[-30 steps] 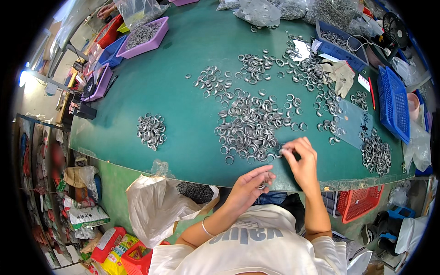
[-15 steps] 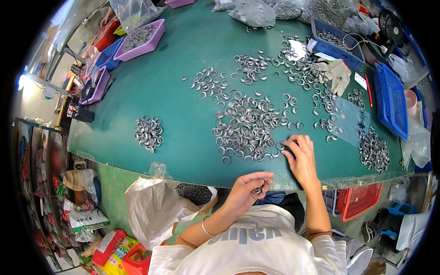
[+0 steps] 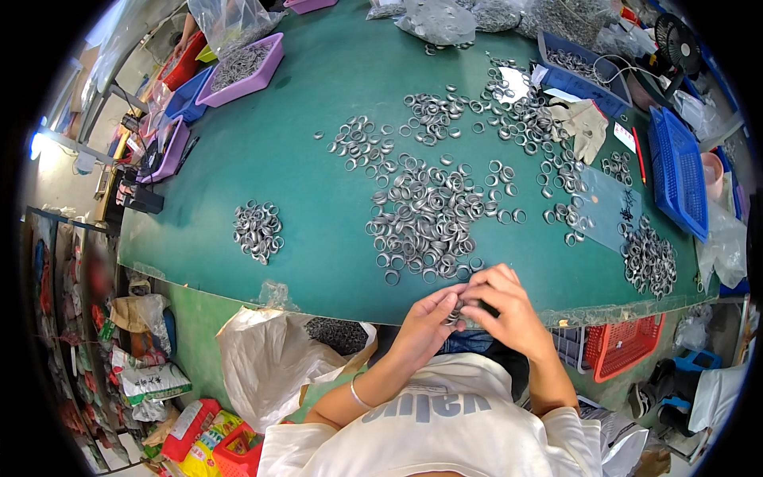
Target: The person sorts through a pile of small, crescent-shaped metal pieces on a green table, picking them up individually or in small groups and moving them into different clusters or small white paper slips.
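Note:
In front of me, at the table's near edge, my two hands meet. My left hand (image 3: 424, 330) is closed around a few small grey metal rings (image 3: 455, 312), held together as a short stack. Bent over them from the other side, my right hand (image 3: 509, 306) pinches at the stack's upper end; its fingertips partly hide the ring there. Just beyond my hands spreads a large heap of loose metal rings (image 3: 425, 215) on the green table (image 3: 318, 278). A smaller pile of rings (image 3: 258, 230) lies to the left, another pile (image 3: 648, 262) to the right.
Scattered rings (image 3: 524, 119) reach the back right, near a work glove (image 3: 584, 127), a red pencil (image 3: 639, 155) and blue baskets (image 3: 677, 171). Purple bin (image 3: 266, 71) with rings stands far left. A white sack (image 3: 270, 366) sits below the edge; a person's hand shows far left.
My right hand has drawn back from the heap's near right edge to my left hand, and a ring at that edge is gone. My left hand has turned and risen slightly toward it.

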Tool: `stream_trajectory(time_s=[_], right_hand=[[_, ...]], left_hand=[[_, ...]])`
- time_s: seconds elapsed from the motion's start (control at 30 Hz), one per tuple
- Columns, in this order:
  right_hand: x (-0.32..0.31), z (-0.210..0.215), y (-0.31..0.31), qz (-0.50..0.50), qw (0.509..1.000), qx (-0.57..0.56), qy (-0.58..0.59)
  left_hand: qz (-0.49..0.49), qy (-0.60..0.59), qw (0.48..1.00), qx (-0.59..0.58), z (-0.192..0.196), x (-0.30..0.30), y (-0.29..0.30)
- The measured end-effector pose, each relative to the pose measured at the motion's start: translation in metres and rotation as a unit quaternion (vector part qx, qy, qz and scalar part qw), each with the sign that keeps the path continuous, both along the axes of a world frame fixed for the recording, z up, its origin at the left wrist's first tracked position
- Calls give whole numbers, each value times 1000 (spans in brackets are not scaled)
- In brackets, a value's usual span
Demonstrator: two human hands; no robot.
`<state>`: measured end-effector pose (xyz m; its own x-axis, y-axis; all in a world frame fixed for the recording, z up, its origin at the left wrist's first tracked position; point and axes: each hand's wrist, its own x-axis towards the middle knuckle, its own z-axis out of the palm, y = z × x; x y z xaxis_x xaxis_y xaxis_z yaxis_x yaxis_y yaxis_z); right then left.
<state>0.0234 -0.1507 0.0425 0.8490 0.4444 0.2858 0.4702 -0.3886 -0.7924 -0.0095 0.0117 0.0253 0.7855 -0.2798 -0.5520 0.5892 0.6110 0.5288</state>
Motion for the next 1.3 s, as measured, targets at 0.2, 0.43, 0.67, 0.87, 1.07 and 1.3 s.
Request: stream_trajectory(time_s=[0.2,0.43,0.67,0.87,1.07,1.3], right_hand=[[16,-22,-7,-123,982,-118,-87],[-2,-18,-2,-28,988,85,125],[11,-20,9,-156,987,4,-21],[15,-33,15,-163,977,-126,-47],[-2,-15,19,-145,984,-28,-96],[20,-22,17,-208,977,16,-50]], left_hand=[[-146,-70,971,-177,-35,-6,29],[-39,-43,998,25,-4,-3,6],[-87,-4,994,-70,-25,-4,23],[-55,-28,998,-21,-10,-6,16],[-5,14,1000,26,-2,0,8],[-83,-10,996,-13,-9,0,19]])
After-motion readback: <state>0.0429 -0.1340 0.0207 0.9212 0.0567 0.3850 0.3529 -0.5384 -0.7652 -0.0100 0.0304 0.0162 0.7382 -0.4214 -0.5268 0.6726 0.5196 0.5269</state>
